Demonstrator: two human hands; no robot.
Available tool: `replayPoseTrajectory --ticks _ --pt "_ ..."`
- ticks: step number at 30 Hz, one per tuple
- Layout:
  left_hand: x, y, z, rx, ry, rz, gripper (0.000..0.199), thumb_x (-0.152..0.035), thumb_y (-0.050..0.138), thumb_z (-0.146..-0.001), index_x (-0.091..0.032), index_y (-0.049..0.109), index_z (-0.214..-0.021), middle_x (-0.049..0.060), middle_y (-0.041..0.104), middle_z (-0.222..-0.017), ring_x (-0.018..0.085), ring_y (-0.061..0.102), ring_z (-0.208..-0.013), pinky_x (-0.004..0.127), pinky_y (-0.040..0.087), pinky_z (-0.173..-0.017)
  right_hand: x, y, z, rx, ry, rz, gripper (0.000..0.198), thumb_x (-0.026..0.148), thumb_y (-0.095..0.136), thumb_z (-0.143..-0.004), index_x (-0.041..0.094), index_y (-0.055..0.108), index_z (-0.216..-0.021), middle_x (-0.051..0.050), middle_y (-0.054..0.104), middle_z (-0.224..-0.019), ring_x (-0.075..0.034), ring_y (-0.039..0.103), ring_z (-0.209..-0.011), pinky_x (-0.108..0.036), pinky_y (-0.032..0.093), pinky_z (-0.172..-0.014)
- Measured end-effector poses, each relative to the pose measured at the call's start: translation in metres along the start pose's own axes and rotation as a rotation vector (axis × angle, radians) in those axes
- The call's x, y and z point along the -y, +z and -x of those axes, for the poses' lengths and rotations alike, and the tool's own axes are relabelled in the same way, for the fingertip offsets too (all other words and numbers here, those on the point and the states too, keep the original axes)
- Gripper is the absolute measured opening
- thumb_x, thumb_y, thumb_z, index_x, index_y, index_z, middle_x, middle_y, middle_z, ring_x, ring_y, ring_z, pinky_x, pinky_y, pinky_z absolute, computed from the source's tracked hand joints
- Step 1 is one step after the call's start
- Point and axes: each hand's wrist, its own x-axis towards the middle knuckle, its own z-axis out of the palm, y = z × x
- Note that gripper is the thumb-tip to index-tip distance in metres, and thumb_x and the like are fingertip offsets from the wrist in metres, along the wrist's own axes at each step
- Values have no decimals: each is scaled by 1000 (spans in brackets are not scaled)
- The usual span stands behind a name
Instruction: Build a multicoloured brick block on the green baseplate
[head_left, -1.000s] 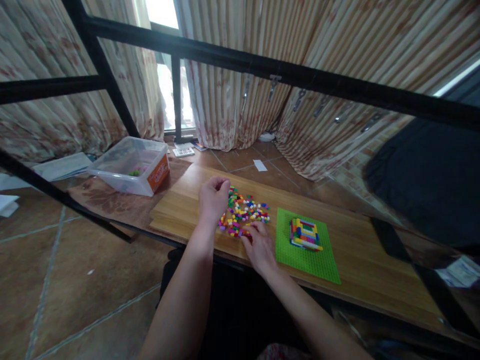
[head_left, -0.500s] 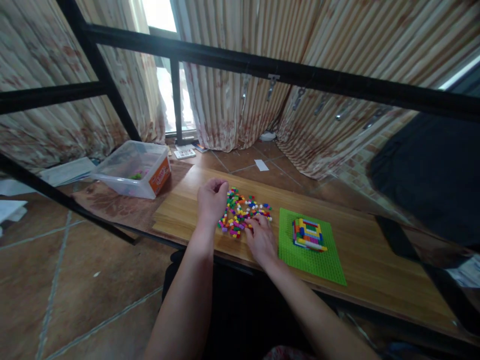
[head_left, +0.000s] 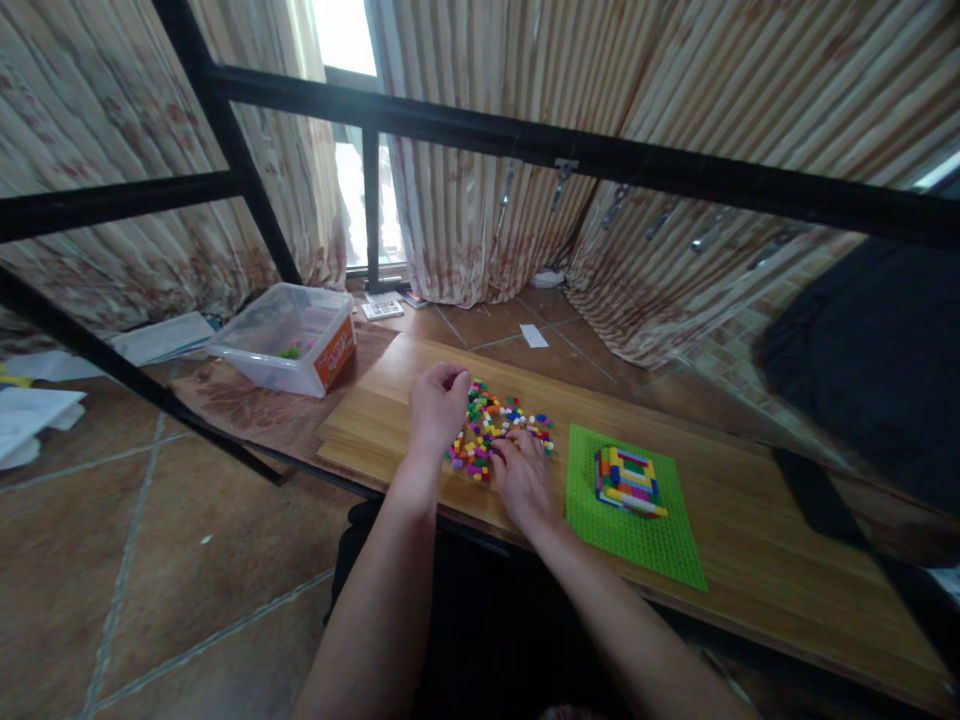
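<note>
Many small loose building bricks (head_left: 478, 440) in mixed colours lie scattered on the wooden board. At the pile's left edge, my left hand (head_left: 437, 408) is raised a little, thumb and fingertips pinched together; whatever they hold is too small to make out. My right hand (head_left: 525, 482) rests low at the near side of the pile, its fingers bent, a little apart and touching the bricks. To its right lies a green baseplate (head_left: 600, 535). A multicoloured block structure (head_left: 630, 480), built in a hollow rectangle, stands on that baseplate.
A clear plastic bin (head_left: 262, 345) with an orange label stands on a brown cloth (head_left: 210, 385) at the left. The wooden board (head_left: 757, 540) runs on to the right. A black metal frame (head_left: 450, 120) crosses in front of the curtains (head_left: 465, 220).
The whole view has shifted slightly, so everything sits a little further right. Both hands keep nearly the same places by the bricks; the right fingers have moved slightly among them.
</note>
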Motion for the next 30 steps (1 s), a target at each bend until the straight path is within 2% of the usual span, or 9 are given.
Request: replayPoseTrajectory --ticks 4,12,19,24,30 --pt "1 1 -1 -2 -16 21 17 -23 54 -77 -14 68 -75 -1 64 -65 11 57 -62 21 41 -59 3 2 0 -26 -30 -12 24 20 52 -88 27 73 -98 -9 60 -105 -26 51 -101 -42 44 -88" --pt "6 -7 -5 -33 -26 53 17 -26 56 -75 -15 68 -75 -1 65 -66 12 57 -63 21 42 -59 6 -2 -13 157 -153 41 29 15 55 -87 27 71 -108 -8 61 -105 -24 53 -98 -37 44 -85" --pt "12 -18 -13 -90 -71 68 18 -29 57 -73 -16 68 -75 -1 64 -64 12 58 -63 20 45 -60 3 -2 -25 155 -188 84 18 22 54 -91 23 72 -92 -9 62 -100 -24 53 -96 -36 43 -84" --pt "16 -20 -13 -82 -72 101 21 -33 58 -71 -15 68 -73 -2 62 -64 11 56 -62 21 44 -60 7 -5 -21 22 -90 -88 19 17 52 -89 21 70 -88 -9 66 -99 -24 56 -97 -36 44 -85" --pt "14 -18 -11 -9 -93 80 21 -33 59 -68 -14 68 -73 -1 62 -63 11 54 -60 21 41 -58 7 -27 8 -23 223 -581 14 25 57 -85 21 70 -88 -3 73 -87 -18 65 -78 -31 49 -74"
